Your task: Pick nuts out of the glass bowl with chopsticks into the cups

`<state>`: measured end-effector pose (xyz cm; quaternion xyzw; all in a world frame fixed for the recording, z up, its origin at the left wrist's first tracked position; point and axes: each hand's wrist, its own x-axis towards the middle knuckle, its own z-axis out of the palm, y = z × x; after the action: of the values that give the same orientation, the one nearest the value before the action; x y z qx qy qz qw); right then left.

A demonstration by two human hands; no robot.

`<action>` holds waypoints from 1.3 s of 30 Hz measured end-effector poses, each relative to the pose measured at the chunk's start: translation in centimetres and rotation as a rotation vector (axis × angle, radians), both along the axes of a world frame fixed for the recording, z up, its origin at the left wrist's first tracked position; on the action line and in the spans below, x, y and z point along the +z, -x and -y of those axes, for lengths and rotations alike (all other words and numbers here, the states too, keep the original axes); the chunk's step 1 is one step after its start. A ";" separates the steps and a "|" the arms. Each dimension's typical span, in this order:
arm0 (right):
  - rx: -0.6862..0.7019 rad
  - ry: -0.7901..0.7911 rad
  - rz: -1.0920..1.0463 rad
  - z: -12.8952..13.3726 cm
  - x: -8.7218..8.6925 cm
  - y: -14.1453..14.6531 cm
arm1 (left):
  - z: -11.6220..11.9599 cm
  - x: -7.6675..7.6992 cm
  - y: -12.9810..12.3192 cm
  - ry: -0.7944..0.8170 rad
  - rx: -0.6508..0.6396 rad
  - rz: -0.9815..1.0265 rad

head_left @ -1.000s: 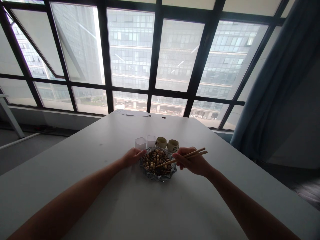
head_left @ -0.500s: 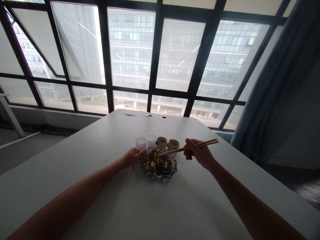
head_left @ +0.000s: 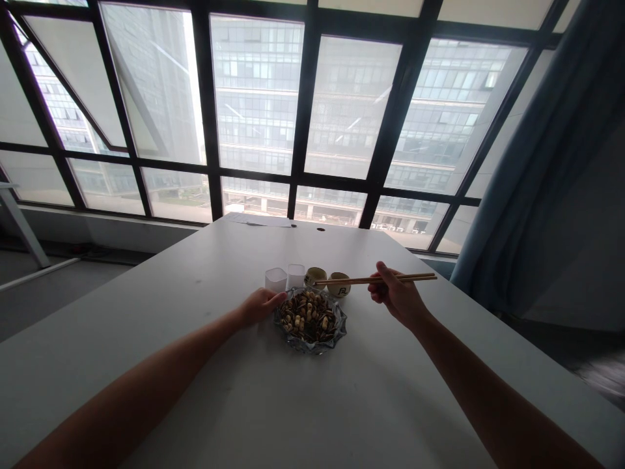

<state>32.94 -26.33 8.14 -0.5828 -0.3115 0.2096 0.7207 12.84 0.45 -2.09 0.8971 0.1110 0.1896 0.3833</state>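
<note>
My left hand (head_left: 260, 306) is closed on the left rim of a scalloped clear glass bowl (head_left: 336, 332). The bowl is filled with peanuts in their shells (head_left: 299, 321) and dark striped seeds that look like sunflower seeds (head_left: 325, 324). In my right hand (head_left: 395, 293) is a pair of wooden chopsticks (head_left: 356, 281), held nearly level with the tips pointing left. Those tips are in front of the left small yellowish cup (head_left: 316, 275), above the bowl's far rim; whether they pinch a seed is too small to tell. A second yellowish cup (head_left: 338, 284) with a dark character stands beside it.
Two translucent white plastic cups (head_left: 276, 280) stand behind the bowl, left of the yellowish ones. White papers (head_left: 256, 220) lie at the far end of the white table (head_left: 205, 378). Windows run beyond it, and a blue curtain (head_left: 527, 163) hangs at the right.
My right hand has moved up and slightly right, lifting the chopstick tips out of the seeds to the left yellowish cup. My left hand has stayed on the bowl.
</note>
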 end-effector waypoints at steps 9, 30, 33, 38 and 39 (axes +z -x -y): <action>-0.010 -0.002 0.041 0.1 0.0 -0.1 | 0.0 0.1 0.1 0.015 -0.004 0.005; -0.062 -0.027 0.147 -0.2 -0.1 0.0 | 0.3 0.3 0.4 -0.544 0.356 0.282; -0.061 -0.011 0.257 0.0 0.2 0.5 | 0.1 0.1 0.3 -0.506 0.352 0.193; 0.033 0.063 0.433 0.3 0.9 1.7 | 0.0 0.1 0.3 -0.508 0.313 0.166; 0.050 0.068 0.448 0.3 0.9 1.8 | 0.0 0.1 0.3 -0.510 0.315 0.167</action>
<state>31.10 -26.68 9.09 -0.6308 -0.4709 0.1033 0.6079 12.55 0.45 -1.96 0.9175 0.1655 0.3415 0.1196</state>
